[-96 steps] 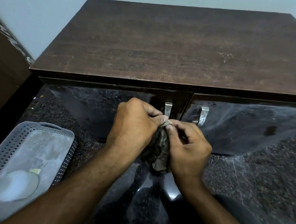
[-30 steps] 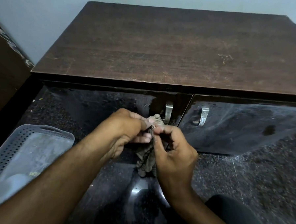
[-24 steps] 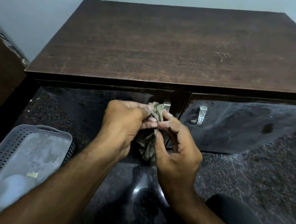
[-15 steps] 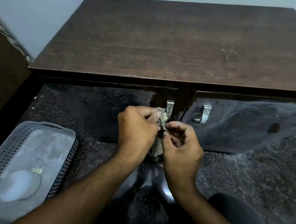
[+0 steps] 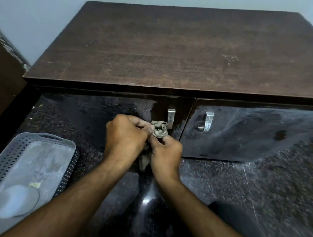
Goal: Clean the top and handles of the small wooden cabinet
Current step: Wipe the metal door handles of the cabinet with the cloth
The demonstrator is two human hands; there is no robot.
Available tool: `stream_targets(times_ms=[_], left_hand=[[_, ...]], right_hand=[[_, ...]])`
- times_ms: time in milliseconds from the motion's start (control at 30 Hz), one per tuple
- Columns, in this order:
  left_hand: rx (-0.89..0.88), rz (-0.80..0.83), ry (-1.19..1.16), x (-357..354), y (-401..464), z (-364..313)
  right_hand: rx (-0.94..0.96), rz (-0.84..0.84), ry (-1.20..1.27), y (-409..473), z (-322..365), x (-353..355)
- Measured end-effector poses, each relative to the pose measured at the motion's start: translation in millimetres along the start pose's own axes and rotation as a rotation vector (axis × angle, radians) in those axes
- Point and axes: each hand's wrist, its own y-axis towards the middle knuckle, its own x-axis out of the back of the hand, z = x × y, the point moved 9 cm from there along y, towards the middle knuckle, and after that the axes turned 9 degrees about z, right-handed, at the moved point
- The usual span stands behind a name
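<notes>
The small wooden cabinet [image 5: 182, 51] fills the upper view, its dark brown top worn and scratched. Two glossy dark doors sit below, each with a metal handle: the left handle [image 5: 171, 115] and the right handle [image 5: 208, 122]. My left hand [image 5: 125, 136] and my right hand [image 5: 165, 153] both pinch a bunched grey-brown cloth [image 5: 159, 129] between them. The cloth's top wad sits just below and left of the left handle; its tail hangs down between my wrists.
A grey perforated plastic basket [image 5: 10, 154] with a pale round lid inside stands on the dark speckled floor [image 5: 257, 187] at the lower left. A brown wooden panel [image 5: 3, 85] stands left of the cabinet. A pale wall lies behind.
Both hands have kept working the cloth in front of the left door, shifting up and down a little. The wad now sticks up above my fingers, close under the left handle.
</notes>
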Motion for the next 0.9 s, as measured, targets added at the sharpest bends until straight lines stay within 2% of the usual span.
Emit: stream_targets(times_ms=[167,267,367,500,567,667,800,833,900], left_hand=[[-0.226,-0.070,0.074,13.7,-14.0,-30.5],[-0.366,-0.022,0.049,8.4,-26.1,-52.2],[-0.405,-0.006,0.019,2.9,-29.0,-60.4],[-0.409,-0.025,0.017,1.5,-26.1,-64.4],[-0.410,-0.036,0.019,1.9,-25.6,-65.0],[-0.395,-0.044,-0.018,2.0,-25.8,-64.1],[-0.399,-0.050,-0.040,1.8,-24.9,-64.3],[-0.401,-0.053,-0.037,1.8,-25.0,-64.6],[-0.398,-0.051,-0.033,1.7,-24.7,-64.4]], right_hand=[[-0.234,-0.192,0.413,-0.1,-36.6,22.6],[-0.268,-0.315,0.427,-0.3,-37.4,50.4],[-0.100,-0.298,0.223,0.8,-10.0,56.9],[0.196,-0.305,-0.357,-10.9,34.1,57.9],[0.199,-0.233,-0.536,-8.2,36.7,53.3],[0.210,-0.157,-0.605,-5.5,45.1,46.7],[0.531,-0.267,-0.616,-19.5,87.5,43.3],[0.551,-0.271,-0.631,-19.6,88.8,42.7],[0.431,-0.206,-0.677,-11.6,73.5,42.0]])
